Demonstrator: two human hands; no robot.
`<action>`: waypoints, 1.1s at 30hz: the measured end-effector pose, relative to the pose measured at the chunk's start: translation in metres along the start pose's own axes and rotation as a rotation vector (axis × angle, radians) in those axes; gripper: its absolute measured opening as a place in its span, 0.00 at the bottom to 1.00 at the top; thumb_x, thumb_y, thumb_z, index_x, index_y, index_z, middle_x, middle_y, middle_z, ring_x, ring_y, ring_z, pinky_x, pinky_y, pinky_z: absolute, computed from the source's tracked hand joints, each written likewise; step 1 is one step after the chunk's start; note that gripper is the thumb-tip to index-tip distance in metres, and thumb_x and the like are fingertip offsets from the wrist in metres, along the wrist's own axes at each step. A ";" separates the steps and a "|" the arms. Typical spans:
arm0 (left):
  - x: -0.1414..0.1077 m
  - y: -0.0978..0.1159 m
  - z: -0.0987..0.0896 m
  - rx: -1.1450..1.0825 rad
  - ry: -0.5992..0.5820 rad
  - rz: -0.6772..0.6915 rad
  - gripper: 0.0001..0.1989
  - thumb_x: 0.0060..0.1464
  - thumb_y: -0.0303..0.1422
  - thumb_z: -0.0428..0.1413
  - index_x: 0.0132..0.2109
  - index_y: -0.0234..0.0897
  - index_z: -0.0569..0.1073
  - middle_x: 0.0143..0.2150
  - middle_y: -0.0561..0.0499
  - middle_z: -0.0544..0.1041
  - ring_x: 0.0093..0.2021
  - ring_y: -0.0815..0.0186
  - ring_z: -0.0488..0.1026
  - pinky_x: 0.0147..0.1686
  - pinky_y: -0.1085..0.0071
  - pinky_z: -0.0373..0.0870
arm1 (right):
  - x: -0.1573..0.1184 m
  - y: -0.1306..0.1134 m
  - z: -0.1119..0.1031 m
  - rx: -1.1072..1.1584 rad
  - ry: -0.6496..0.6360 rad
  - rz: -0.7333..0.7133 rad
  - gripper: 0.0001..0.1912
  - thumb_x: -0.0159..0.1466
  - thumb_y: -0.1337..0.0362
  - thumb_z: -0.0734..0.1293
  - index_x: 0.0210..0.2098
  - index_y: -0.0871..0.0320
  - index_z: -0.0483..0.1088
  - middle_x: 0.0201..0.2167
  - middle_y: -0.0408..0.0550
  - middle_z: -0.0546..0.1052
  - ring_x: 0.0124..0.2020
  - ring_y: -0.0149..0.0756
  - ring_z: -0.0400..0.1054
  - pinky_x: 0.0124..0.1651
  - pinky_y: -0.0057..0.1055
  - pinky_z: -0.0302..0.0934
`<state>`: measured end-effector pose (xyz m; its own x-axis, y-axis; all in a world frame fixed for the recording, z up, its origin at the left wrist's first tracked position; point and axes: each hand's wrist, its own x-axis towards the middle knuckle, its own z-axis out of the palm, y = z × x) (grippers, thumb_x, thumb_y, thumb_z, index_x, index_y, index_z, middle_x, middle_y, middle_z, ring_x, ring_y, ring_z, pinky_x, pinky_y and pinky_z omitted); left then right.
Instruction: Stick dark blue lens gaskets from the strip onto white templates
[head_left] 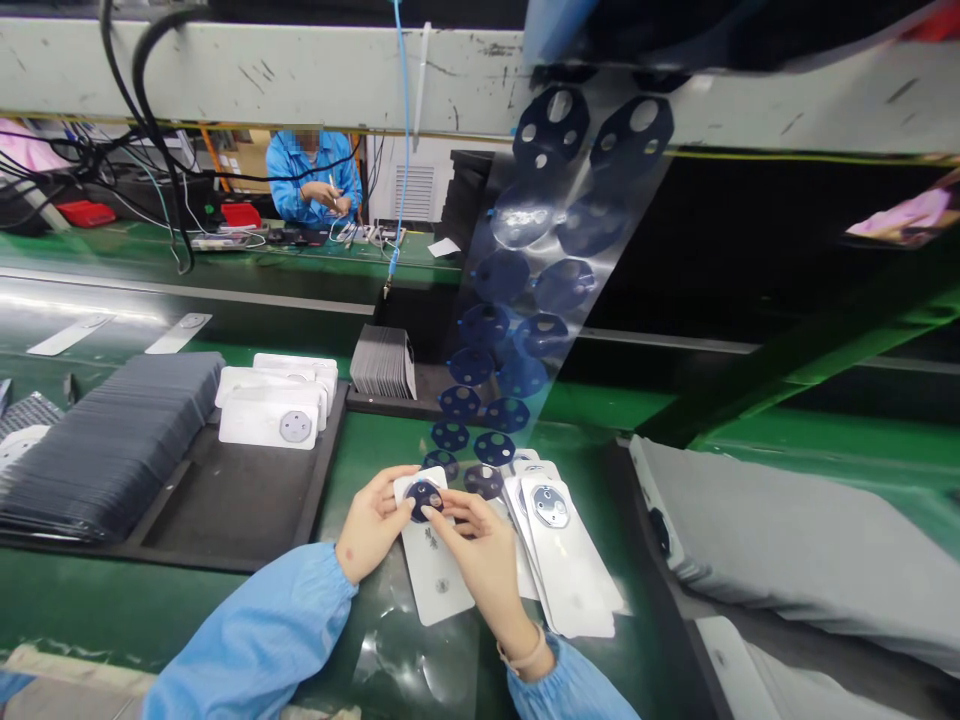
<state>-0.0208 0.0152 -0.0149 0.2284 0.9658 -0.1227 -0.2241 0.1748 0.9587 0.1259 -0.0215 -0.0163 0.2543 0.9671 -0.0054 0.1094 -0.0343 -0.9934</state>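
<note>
A white phone back cover (435, 590) lies tilted on the green bench between my two hands. My left hand (373, 525) grips its upper left edge, the thumb resting on a dark blue eight-sided camera sticker (422, 494) at the cover's top. From the other side my right hand (480, 550) holds the sticker's right edge, finger and thumb closed on it. Whether the sticker lies fully flat on the cover I cannot tell. Just right of my right hand lies a fanned pile of white phone back covers (574, 580) with camera rings.
A clear strip of dark blue stickers (491, 340) hangs down behind my hands. At left, a black tray (225, 500) holds grey stacked panels (112, 440) and white covers (262, 415). Grey-wrapped panels (802, 540) fill the right side. Across the line sits a co-worker (315, 180) in blue.
</note>
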 end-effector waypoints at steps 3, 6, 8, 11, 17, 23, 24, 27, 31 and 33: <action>0.001 0.001 0.000 -0.032 0.007 0.011 0.19 0.48 0.32 0.64 0.49 0.35 0.72 0.45 0.43 0.83 0.44 0.62 0.80 0.45 0.70 0.75 | -0.005 0.000 0.005 -0.146 0.041 -0.216 0.11 0.60 0.61 0.69 0.42 0.57 0.75 0.43 0.54 0.77 0.39 0.41 0.74 0.32 0.32 0.71; 0.001 0.004 0.001 -0.065 0.018 0.012 0.20 0.49 0.33 0.64 0.50 0.35 0.72 0.45 0.43 0.83 0.42 0.63 0.80 0.44 0.70 0.76 | -0.009 0.003 0.009 -0.393 0.153 -0.491 0.18 0.63 0.61 0.68 0.51 0.58 0.71 0.52 0.59 0.72 0.49 0.48 0.70 0.46 0.43 0.69; 0.000 0.006 0.001 -0.072 0.031 0.017 0.20 0.49 0.33 0.64 0.50 0.35 0.72 0.45 0.43 0.83 0.41 0.62 0.80 0.43 0.70 0.76 | -0.008 0.005 0.009 -0.494 0.218 -0.555 0.28 0.62 0.59 0.69 0.59 0.59 0.63 0.56 0.63 0.68 0.55 0.53 0.65 0.52 0.51 0.65; -0.002 0.010 0.001 -0.082 0.045 0.010 0.21 0.47 0.33 0.66 0.48 0.34 0.73 0.43 0.43 0.83 0.41 0.62 0.80 0.44 0.70 0.75 | -0.006 0.005 0.006 -0.446 0.189 -0.463 0.34 0.61 0.57 0.69 0.63 0.60 0.57 0.55 0.63 0.68 0.55 0.53 0.64 0.51 0.50 0.64; -0.002 0.009 0.001 -0.079 0.093 -0.078 0.20 0.41 0.33 0.69 0.43 0.34 0.74 0.37 0.45 0.84 0.36 0.62 0.81 0.40 0.69 0.76 | -0.004 -0.001 0.004 -0.071 -0.095 -0.129 0.20 0.62 0.58 0.69 0.51 0.55 0.66 0.48 0.52 0.76 0.50 0.46 0.70 0.53 0.42 0.64; 0.001 0.007 -0.003 -0.032 0.148 -0.091 0.19 0.38 0.33 0.71 0.39 0.35 0.74 0.30 0.49 0.84 0.29 0.67 0.79 0.32 0.74 0.75 | -0.004 0.000 0.006 0.121 -0.208 0.038 0.14 0.63 0.53 0.67 0.41 0.56 0.70 0.34 0.47 0.79 0.34 0.40 0.74 0.34 0.30 0.66; 0.001 0.007 -0.003 -0.023 0.152 -0.090 0.20 0.38 0.33 0.71 0.39 0.34 0.74 0.30 0.50 0.83 0.28 0.66 0.79 0.31 0.74 0.75 | -0.004 0.000 0.006 0.125 -0.210 0.041 0.14 0.64 0.52 0.66 0.41 0.56 0.70 0.33 0.47 0.79 0.33 0.39 0.74 0.33 0.30 0.65; 0.001 0.006 -0.003 0.008 0.163 -0.088 0.21 0.38 0.34 0.71 0.40 0.34 0.75 0.29 0.49 0.83 0.28 0.65 0.79 0.31 0.72 0.75 | -0.005 0.000 0.006 0.146 -0.222 0.057 0.16 0.65 0.50 0.65 0.41 0.57 0.70 0.31 0.46 0.79 0.30 0.38 0.73 0.31 0.28 0.63; 0.000 0.007 -0.004 0.061 0.172 -0.075 0.15 0.41 0.36 0.69 0.35 0.33 0.78 0.30 0.47 0.83 0.29 0.64 0.79 0.32 0.71 0.75 | -0.006 0.002 0.008 0.152 -0.231 0.078 0.16 0.63 0.50 0.66 0.39 0.56 0.69 0.28 0.44 0.78 0.26 0.35 0.71 0.27 0.27 0.61; 0.000 0.007 -0.004 0.090 0.152 -0.071 0.14 0.42 0.37 0.68 0.35 0.33 0.79 0.32 0.46 0.84 0.31 0.62 0.80 0.33 0.70 0.75 | -0.006 0.005 0.009 0.146 -0.219 0.087 0.15 0.61 0.51 0.69 0.36 0.56 0.68 0.25 0.43 0.77 0.24 0.34 0.69 0.26 0.26 0.60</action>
<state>-0.0258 0.0167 -0.0092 0.0935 0.9707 -0.2215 -0.1256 0.2322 0.9645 0.1161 -0.0249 -0.0222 0.0411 0.9941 -0.1004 -0.0476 -0.0985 -0.9940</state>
